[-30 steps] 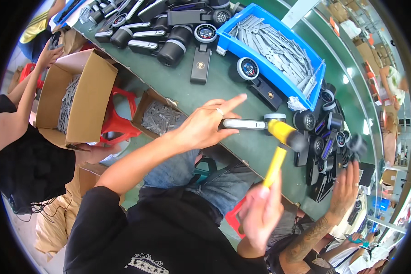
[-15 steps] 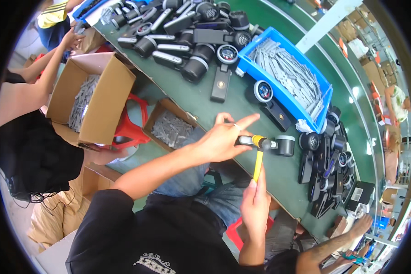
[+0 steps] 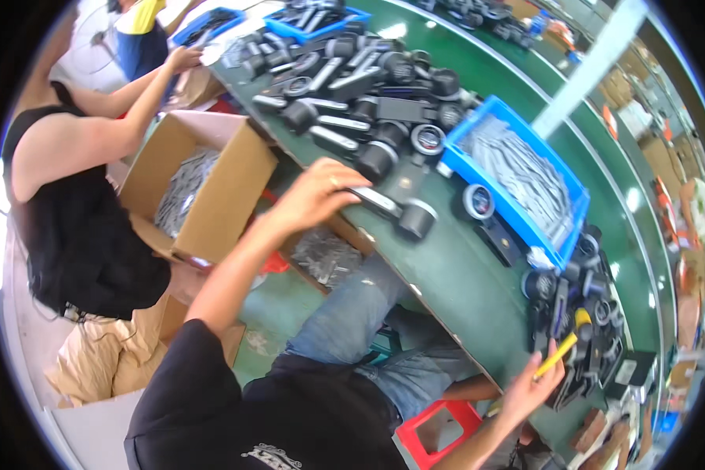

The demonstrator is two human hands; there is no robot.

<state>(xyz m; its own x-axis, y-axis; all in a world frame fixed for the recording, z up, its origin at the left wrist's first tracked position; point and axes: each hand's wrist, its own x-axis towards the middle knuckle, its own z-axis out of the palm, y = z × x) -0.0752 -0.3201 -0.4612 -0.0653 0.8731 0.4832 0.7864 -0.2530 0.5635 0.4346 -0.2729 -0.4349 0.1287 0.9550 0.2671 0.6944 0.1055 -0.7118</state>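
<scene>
Swung out rightward, right hand (image 3: pixel 529 388) grips one yellow screwdriver (image 3: pixel 560 352); left hand (image 3: pixel 315 196) clasps one black cylindrical part (image 3: pixel 395 210).

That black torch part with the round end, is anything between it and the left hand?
No. The left hand already rests on the black torch part on the green table; nothing visible lies between them.

Two blue bins (image 3: pixel 525 176) (image 3: pixel 321 19), two cardboard boxes (image 3: pixel 211 184) (image 3: pixel 325 254), one red stool (image 3: pixel 439 427), one yellow-handled tool (image 3: pixel 560 352).
</scene>
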